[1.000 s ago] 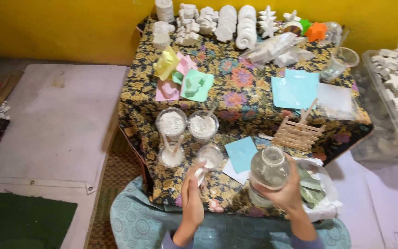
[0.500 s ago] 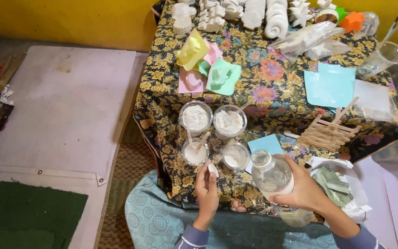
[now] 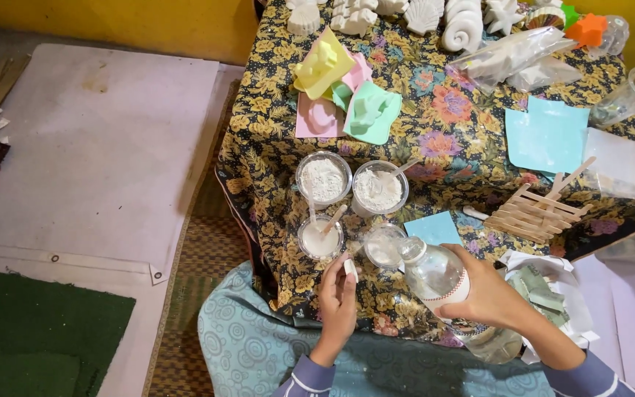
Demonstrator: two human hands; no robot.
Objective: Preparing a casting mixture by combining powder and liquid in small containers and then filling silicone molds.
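1. While the right hand (image 3: 488, 298) closes its grip round a clear plastic bottle (image 3: 435, 273), low centre of the frame, the bottle tilts toward a small clear cup (image 3: 384, 245).
2. The left hand (image 3: 337, 303) pinches a small white cap (image 3: 350, 267), just beside a cup of white mix (image 3: 320, 239) on the floral tabletop (image 3: 450, 117).

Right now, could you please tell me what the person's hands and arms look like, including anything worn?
Both hands are bare: no gloves, rings or watch show on the left hand or right hand. Each arm wears a long grey-blue sleeve with a lighter band near the cuff.
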